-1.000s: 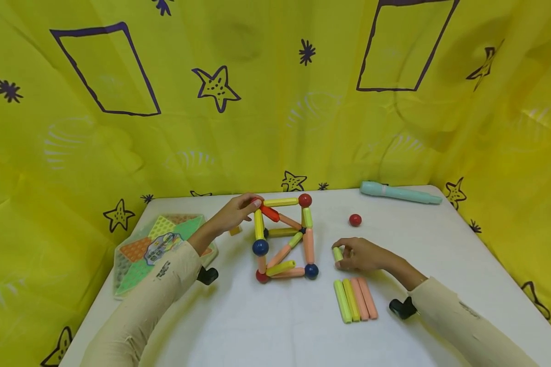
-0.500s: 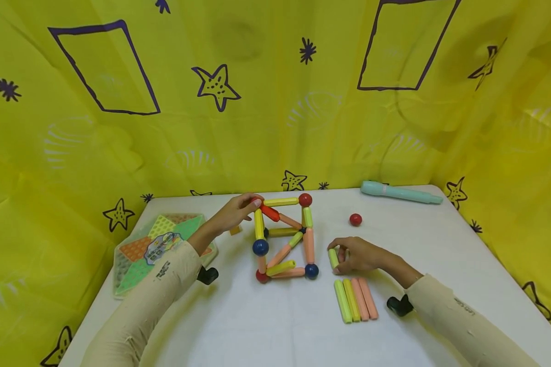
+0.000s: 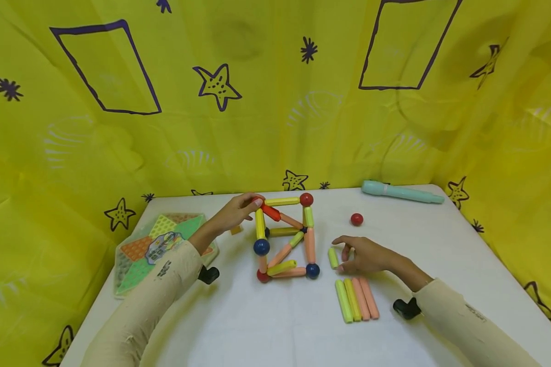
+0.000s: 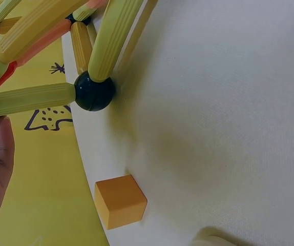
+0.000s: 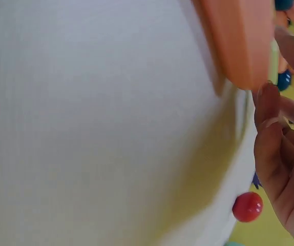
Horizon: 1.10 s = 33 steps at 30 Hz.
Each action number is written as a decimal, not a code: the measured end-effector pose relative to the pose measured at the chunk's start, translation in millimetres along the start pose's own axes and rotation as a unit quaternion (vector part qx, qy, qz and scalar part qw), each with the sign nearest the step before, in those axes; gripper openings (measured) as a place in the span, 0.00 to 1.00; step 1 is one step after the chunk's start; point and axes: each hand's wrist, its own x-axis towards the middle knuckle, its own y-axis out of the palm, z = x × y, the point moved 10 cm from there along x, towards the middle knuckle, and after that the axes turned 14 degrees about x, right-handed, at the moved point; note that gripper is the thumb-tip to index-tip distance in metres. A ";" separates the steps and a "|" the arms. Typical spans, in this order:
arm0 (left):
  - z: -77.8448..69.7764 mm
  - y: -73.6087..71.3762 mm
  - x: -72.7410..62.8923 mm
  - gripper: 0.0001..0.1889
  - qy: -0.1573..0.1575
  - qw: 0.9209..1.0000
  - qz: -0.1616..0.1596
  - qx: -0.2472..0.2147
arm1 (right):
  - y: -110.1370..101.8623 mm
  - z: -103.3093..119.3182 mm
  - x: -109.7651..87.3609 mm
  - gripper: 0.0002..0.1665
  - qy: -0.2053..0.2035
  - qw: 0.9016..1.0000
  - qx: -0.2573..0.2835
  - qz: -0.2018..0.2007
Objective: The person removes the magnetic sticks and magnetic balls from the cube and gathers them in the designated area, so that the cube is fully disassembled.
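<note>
My left hand [image 3: 233, 214] pinches the top left corner of a magnetic stick-and-ball frame, at a red ball [image 3: 259, 199] mostly hidden by the fingers. Yellow, pink and light green sticks join red and blue balls into a box shape; a blue ball [image 3: 261, 247] sits at its near upper corner. In the left wrist view, fingers show beside a yellow-green stick [image 4: 32, 99] and a dark blue ball [image 4: 95, 92]. My right hand [image 3: 366, 256] has thumb and forefinger spread beside a short light green stick [image 3: 333, 258], which lies on the table right of the frame.
Several long sticks [image 3: 356, 299] lie side by side below my right hand. A loose red ball [image 3: 356, 219] and a mint-green pen-shaped object [image 3: 401, 191] lie farther back. At left are a patterned box [image 3: 138, 252] and an orange cube [image 4: 120, 201].
My right hand first moved slightly left with the short green stick, then spread its fingers and let go, leaving it on the table. My left hand stays at the frame's corner.
</note>
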 end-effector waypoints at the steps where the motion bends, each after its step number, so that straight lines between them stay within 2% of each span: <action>1: 0.2 -0.1 -0.5 0.24 0.000 1.000 0.000 0.002 | -2.9 2.1 -2.8 0.36 -0.002 1.000 -0.001 -0.003; 4: -0.2 -0.6 -1.5 0.25 0.002 1.000 0.000 0.005 | -8.2 14.3 -10.3 0.31 -0.016 1.000 0.009 -0.007; 7: 0.5 -2.0 -2.1 0.25 0.001 1.000 -0.003 0.008 | -3.8 36.1 -13.7 0.28 -0.048 0.998 0.034 -0.002; 11: 1.0 -4.0 -3.0 0.24 -0.003 1.000 -0.008 0.007 | 20.4 65.4 -6.5 0.23 -0.088 0.994 0.063 0.013; 13: -0.1 -3.8 -2.9 0.24 -0.002 1.000 -0.008 0.006 | 37.2 74.3 0.9 0.23 -0.091 0.993 0.072 0.024; 16: -2.4 -1.6 -2.0 0.24 0.004 1.000 -0.007 0.007 | 59.4 81.8 12.9 0.23 -0.085 0.992 0.084 0.028; 19: -3.0 0.8 -0.6 0.24 0.008 1.000 -0.003 0.003 | 72.7 88.8 24.3 0.23 -0.086 0.992 0.085 0.014; 26: -1.2 0.4 0.1 0.24 0.004 1.000 -0.005 -0.005 | 79.3 111.9 42.5 0.17 -0.133 0.990 0.048 -0.028; 33: 0.5 -0.4 0.1 0.25 0.006 1.000 -0.004 -0.003 | 85.0 116.3 47.7 0.12 -0.147 0.988 0.054 -0.008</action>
